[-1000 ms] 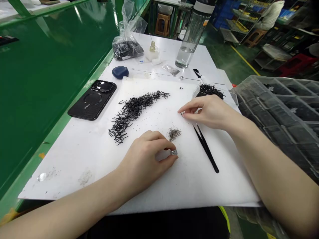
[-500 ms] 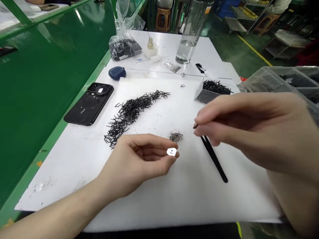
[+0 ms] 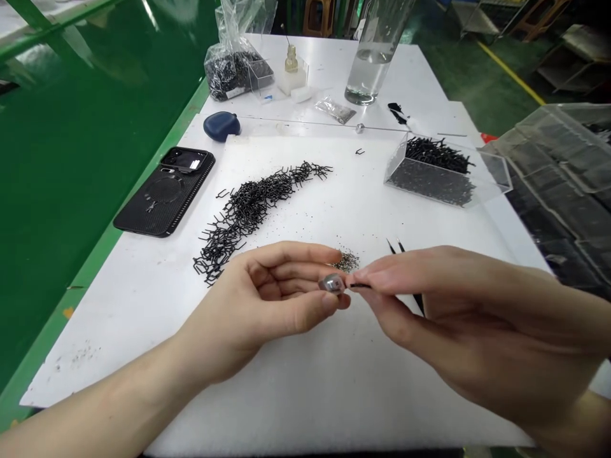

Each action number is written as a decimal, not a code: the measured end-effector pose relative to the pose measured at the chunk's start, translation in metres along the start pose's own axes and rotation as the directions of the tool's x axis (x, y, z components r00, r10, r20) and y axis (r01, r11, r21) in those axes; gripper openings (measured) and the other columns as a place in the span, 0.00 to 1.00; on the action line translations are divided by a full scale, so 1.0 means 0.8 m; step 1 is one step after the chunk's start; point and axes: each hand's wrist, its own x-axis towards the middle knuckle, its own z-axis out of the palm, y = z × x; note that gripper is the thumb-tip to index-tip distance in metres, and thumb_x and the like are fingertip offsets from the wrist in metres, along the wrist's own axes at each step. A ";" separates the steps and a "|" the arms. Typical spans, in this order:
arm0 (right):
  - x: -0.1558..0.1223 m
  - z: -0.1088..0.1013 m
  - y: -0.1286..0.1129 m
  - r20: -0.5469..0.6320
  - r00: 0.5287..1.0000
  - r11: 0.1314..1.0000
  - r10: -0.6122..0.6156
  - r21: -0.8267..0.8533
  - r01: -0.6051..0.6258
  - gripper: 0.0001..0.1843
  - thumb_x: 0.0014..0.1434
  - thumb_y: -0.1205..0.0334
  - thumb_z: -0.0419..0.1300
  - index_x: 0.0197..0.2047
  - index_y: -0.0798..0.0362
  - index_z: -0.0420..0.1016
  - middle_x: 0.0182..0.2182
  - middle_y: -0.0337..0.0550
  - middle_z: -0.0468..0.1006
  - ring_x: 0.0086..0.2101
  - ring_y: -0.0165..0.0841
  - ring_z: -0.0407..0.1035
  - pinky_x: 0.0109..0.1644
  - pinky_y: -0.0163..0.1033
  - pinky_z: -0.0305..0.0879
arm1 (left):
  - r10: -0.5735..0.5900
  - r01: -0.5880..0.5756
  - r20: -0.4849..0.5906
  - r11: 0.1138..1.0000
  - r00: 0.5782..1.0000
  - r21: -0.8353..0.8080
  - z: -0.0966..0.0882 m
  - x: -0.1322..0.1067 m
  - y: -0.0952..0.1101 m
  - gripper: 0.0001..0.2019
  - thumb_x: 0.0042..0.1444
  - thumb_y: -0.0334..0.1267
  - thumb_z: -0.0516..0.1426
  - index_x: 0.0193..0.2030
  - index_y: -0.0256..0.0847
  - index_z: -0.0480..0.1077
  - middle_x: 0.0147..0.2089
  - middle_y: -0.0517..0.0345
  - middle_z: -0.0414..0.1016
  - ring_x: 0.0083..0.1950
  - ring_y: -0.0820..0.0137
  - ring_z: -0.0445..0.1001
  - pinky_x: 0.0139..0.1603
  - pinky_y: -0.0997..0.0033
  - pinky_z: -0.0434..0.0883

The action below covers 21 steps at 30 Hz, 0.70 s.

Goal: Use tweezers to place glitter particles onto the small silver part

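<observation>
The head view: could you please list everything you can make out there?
Metal piece: 1, silver, in left hand
Thin piece: 1, black, in right hand
Bent pieces: many, black, centre left
Clear box: 1, transparent, right
Tweezers: 1, black, beyond right hand
Grains: many, brown, beyond hands
Phone: 1, black, left
Rounded item: 1, blue, beyond phone
Plastic bag: 1, clear, far left
Small bottle: 1, yellowish, far middle
Tall bottle: 1, clear, far side
Sachet: 1, clear, by tall bottle
Trays: count unclear, greyish, right edge
Table: 1, white, underneath
Panel: 1, green, left
Hands: 2, bare, centre
</observation>
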 end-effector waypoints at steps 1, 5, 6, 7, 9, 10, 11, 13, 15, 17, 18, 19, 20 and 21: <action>-0.001 0.002 0.000 -0.013 1.000 1.000 0.012 -0.002 -0.012 0.16 0.57 0.69 0.68 0.43 0.36 0.80 0.39 0.31 0.87 0.34 0.35 0.82 0.39 0.44 0.83 | -0.006 0.006 -0.003 1.000 1.000 -0.012 0.001 0.000 0.001 0.13 0.55 0.25 0.69 0.44 0.46 0.83 0.41 0.62 0.87 0.42 0.74 0.86 0.48 0.82 0.82; -0.002 0.005 -0.002 -0.035 0.998 0.998 0.052 -0.021 -0.053 0.12 0.56 0.66 0.69 0.40 0.37 0.79 0.39 0.32 0.87 0.31 0.36 0.82 0.34 0.45 0.82 | -0.015 0.015 -0.015 1.000 1.000 -0.021 0.002 -0.001 0.002 0.10 0.53 0.25 0.70 0.38 0.45 0.84 0.38 0.63 0.88 0.41 0.75 0.86 0.47 0.83 0.82; -0.001 0.004 -0.003 -0.031 0.997 0.997 0.064 -0.031 -0.065 0.11 0.56 0.66 0.69 0.39 0.38 0.79 0.37 0.32 0.87 0.30 0.36 0.81 0.32 0.45 0.82 | -0.017 0.016 -0.023 1.000 1.000 -0.013 0.003 0.000 0.002 0.10 0.53 0.26 0.71 0.38 0.46 0.84 0.39 0.64 0.88 0.42 0.74 0.86 0.47 0.82 0.82; 0.000 0.003 -0.004 -0.020 0.997 0.997 0.068 -0.044 -0.069 0.10 0.56 0.66 0.69 0.38 0.39 0.80 0.35 0.33 0.87 0.28 0.34 0.80 0.31 0.43 0.82 | -0.017 0.017 -0.031 1.000 0.999 0.000 0.003 0.000 0.002 0.10 0.53 0.28 0.71 0.39 0.47 0.85 0.40 0.64 0.88 0.42 0.73 0.86 0.48 0.82 0.82; 0.004 0.001 -0.007 -0.008 0.998 0.995 0.060 -0.075 -0.060 0.09 0.56 0.68 0.69 0.36 0.41 0.81 0.31 0.33 0.86 0.25 0.32 0.79 0.29 0.40 0.82 | -0.016 0.017 -0.046 0.999 0.999 0.029 0.003 0.000 0.002 0.10 0.52 0.30 0.72 0.39 0.48 0.85 0.41 0.64 0.88 0.43 0.72 0.86 0.49 0.81 0.82; 0.005 0.001 -0.008 -0.011 0.998 0.994 0.055 -0.091 -0.056 0.09 0.56 0.68 0.69 0.36 0.43 0.82 0.29 0.33 0.86 0.24 0.31 0.79 0.29 0.38 0.81 | -0.013 0.015 -0.051 0.999 0.999 0.041 0.003 0.000 0.002 0.09 0.52 0.31 0.72 0.39 0.49 0.85 0.41 0.64 0.88 0.43 0.72 0.86 0.49 0.81 0.82; 0.007 0.001 -0.009 -0.022 0.998 0.994 0.051 -0.096 -0.053 0.09 0.55 0.69 0.69 0.36 0.43 0.82 0.28 0.33 0.85 0.23 0.31 0.79 0.28 0.36 0.81 | -0.011 0.013 -0.052 0.999 0.999 0.051 0.003 0.001 0.003 0.09 0.52 0.32 0.73 0.39 0.49 0.85 0.40 0.64 0.88 0.43 0.72 0.86 0.49 0.82 0.82; 0.008 0.002 -0.009 -0.051 0.997 0.994 0.060 -0.085 -0.064 0.09 0.53 0.69 0.70 0.35 0.44 0.82 0.28 0.33 0.86 0.24 0.32 0.80 0.27 0.36 0.81 | -0.009 0.013 -0.051 0.998 0.999 0.061 0.003 0.000 0.004 0.09 0.51 0.33 0.73 0.39 0.49 0.85 0.39 0.65 0.88 0.41 0.73 0.86 0.49 0.83 0.81; 0.008 0.003 -0.008 -0.072 0.995 0.995 0.074 -0.057 -0.078 0.11 0.52 0.69 0.71 0.35 0.43 0.81 0.30 0.34 0.87 0.26 0.34 0.81 0.29 0.38 0.83 | -0.012 0.016 -0.051 0.998 0.999 0.066 0.003 0.000 0.005 0.09 0.51 0.33 0.73 0.39 0.50 0.85 0.39 0.65 0.88 0.41 0.73 0.86 0.48 0.83 0.81; 0.007 0.004 -0.008 -0.076 0.994 0.997 0.077 -0.023 -0.079 0.13 0.51 0.70 0.72 0.36 0.41 0.81 0.31 0.34 0.87 0.27 0.35 0.81 0.30 0.41 0.84 | -0.017 0.021 -0.051 0.997 0.999 0.068 0.003 -0.001 0.005 0.10 0.51 0.33 0.73 0.39 0.50 0.85 0.40 0.65 0.88 0.42 0.72 0.86 0.49 0.83 0.81; 0.007 0.003 -0.007 -0.073 0.994 0.997 0.078 -0.009 -0.079 0.13 0.51 0.70 0.72 0.36 0.41 0.81 0.31 0.33 0.87 0.27 0.35 0.81 0.31 0.41 0.84 | -0.018 0.021 -0.050 0.997 0.999 0.068 0.003 -0.002 0.005 0.10 0.51 0.33 0.73 0.40 0.50 0.85 0.40 0.65 0.88 0.43 0.72 0.86 0.49 0.83 0.81; 0.007 0.003 -0.007 -0.067 0.995 0.997 0.077 0.004 -0.077 0.14 0.51 0.70 0.72 0.37 0.41 0.81 0.32 0.33 0.87 0.27 0.35 0.81 0.31 0.41 0.84 | -0.017 0.020 -0.048 0.997 0.999 0.072 0.003 -0.002 0.005 0.10 0.51 0.33 0.73 0.40 0.50 0.85 0.40 0.65 0.88 0.43 0.73 0.86 0.49 0.83 0.81; 0.007 0.003 -0.007 -0.058 0.995 0.997 0.078 0.013 -0.077 0.15 0.51 0.71 0.71 0.37 0.41 0.81 0.32 0.33 0.87 0.27 0.34 0.81 0.32 0.41 0.84 | -0.016 0.019 -0.048 0.997 0.999 0.076 0.003 -0.002 0.005 0.10 0.51 0.33 0.73 0.40 0.50 0.85 0.40 0.65 0.88 0.43 0.73 0.86 0.49 0.83 0.81; 0.007 0.002 -0.007 -0.051 0.996 0.997 0.080 0.015 -0.079 0.15 0.51 0.71 0.71 0.38 0.41 0.81 0.32 0.33 0.87 0.27 0.34 0.81 0.32 0.41 0.84 | -0.013 0.017 -0.049 0.997 0.999 0.080 0.003 -0.002 0.004 0.10 0.51 0.34 0.73 0.40 0.50 0.85 0.39 0.65 0.88 0.42 0.73 0.86 0.49 0.83 0.81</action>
